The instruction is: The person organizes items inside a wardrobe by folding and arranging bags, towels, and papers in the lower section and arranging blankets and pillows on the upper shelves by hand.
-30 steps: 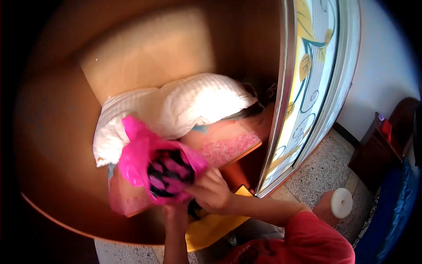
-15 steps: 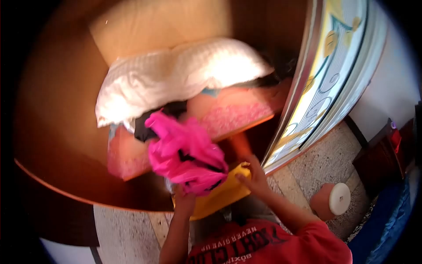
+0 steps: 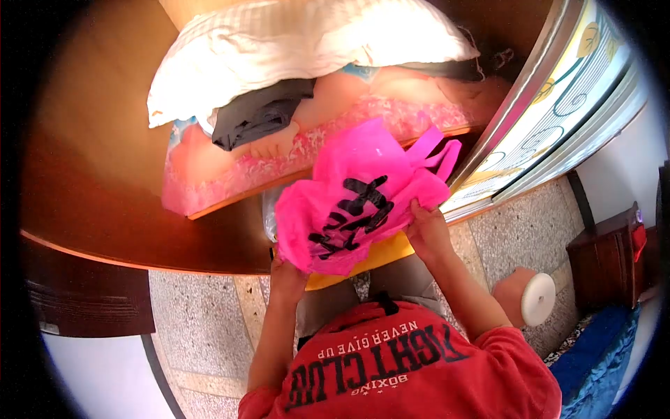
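A bright pink plastic bag (image 3: 349, 167) with black lettering is spread out between my hands, its loop handles at the upper right. My left hand (image 3: 288, 281) is closed on its lower left corner. On the right edge, below the handles, my right hand (image 3: 428, 236) pinches the bag. Behind and below it shows a yellow sheet-like item (image 3: 387, 253), mostly covered. Just beyond the bag, a folded dark grey garment (image 3: 258, 115) lies on a pink patterned board (image 3: 230, 174).
A white striped pillow (image 3: 279, 52) rests on the back of the board, inside a brown wooden cabinet (image 3: 98, 188). Patterned panels (image 3: 537, 112) stand close on the right. A round white-topped stool (image 3: 538, 300) is on the speckled floor, near a dark wooden piece of furniture (image 3: 604, 258).
The bunched pink bag has been opened out flatter and moved right, so its lettering and handles show. My right hand has gone from the yellow item to the bag. The view has tilted down.
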Motion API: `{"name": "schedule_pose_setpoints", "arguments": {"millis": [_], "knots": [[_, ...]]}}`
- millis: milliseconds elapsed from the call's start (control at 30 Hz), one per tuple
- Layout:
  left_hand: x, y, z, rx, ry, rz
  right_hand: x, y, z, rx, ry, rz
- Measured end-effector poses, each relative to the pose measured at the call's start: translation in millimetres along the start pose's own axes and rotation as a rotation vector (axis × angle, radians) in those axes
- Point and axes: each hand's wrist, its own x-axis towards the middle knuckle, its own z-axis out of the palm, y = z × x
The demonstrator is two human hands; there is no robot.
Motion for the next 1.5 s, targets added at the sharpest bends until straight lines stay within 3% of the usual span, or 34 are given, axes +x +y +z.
{"name": "schedule_pose_setpoints", "arguments": {"millis": [100, 233, 333, 400, 433, 533, 700, 767, 900, 967, 1000, 1067, 1133, 1200, 1333, 1367, 1433, 1500], "knots": [[0.1, -23.3, -19.5, -0.407, -0.087, -0.083, -6.5, 7.7, -13.9, 0.119, -0.013, 0.078], [-8.9, -26.2, -24.3, -0.465, -0.036, -0.166, -5.6, 14.1, -42.1, 0.125, -0.062, 0.161], [-11.6, -31.4, -34.8, -0.491, -0.121, -0.202, -9.6, 10.9, -48.7, 0.069, -0.036, 0.165], [-15.0, -27.8, -32.3, -0.115, 0.007, -0.018, -9.1, 4.2, -47.9, 0.049, 0.009, 0.163], [-13.5, -25.2, -37.4, 0.221, -0.011, 0.081, -8.5, 0.6, -47.4, -0.018, 0.016, 0.116], [-23.3, -1.6, -27.8, 0.419, -0.139, 0.202, -8.2, -8.0, -45.7, -0.103, 0.027, 0.055], [-16.3, -5.1, -31.6, 0.346, -0.291, 0.239, -7.8, -6.7, -40.9, -0.241, -0.035, 0.035], [-12.7, -11.4, -22.3, 0.378, -0.054, 0.053, -7.7, -2.8, -38.2, -0.281, -0.075, 0.051], [6.1, -35.1, -52.3, 0.602, 0.007, 0.193, 1.6, -7.7, -44.6, -0.312, -0.054, 0.014], [6.8, -36.0, -63.3, 0.303, 0.155, 0.17, 10.9, -14.8, -58.8, -0.227, 0.022, -0.021], [7.0, -37.8, -69.6, 0.303, 0.158, 0.169, 14.9, -15.7, -65.3, -0.227, 0.022, -0.018], [8.8, -41.8, -79.9, -0.103, 0.162, 0.001, 26.7, -9.3, -82.7, -0.142, -0.007, -0.034], [5.1, -49.6, -85.1, -0.183, 0.129, 0.008, 29.6, 1.0, -85.2, -0.161, -0.036, -0.023], [-1.3, -59.9, -89.2, -0.263, 0.099, 0.014, 19.2, 13.3, -83.9, -0.361, 0.189, 0.116], [-11.7, -85.9, -92.2, -0.4, 0.232, -0.065, -7.8, 68.7, -104.7, -0.657, 0.015, 0.289], [-16.9, -90.9, -89.4, -0.405, 0.269, -0.079, -16.6, 80.8, -103.5, -0.657, 0.015, 0.292], [-22.1, -96.5, -89.5, -0.36, 0.32, -0.097, -30.1, 100.4, -98.3, -1.172, -0.082, 0.199], [-26.0, -91.7, -86.3, -0.332, 0.324, -0.1, -34.3, 106.2, -101.2, -1.116, -0.08, 0.111]]}}
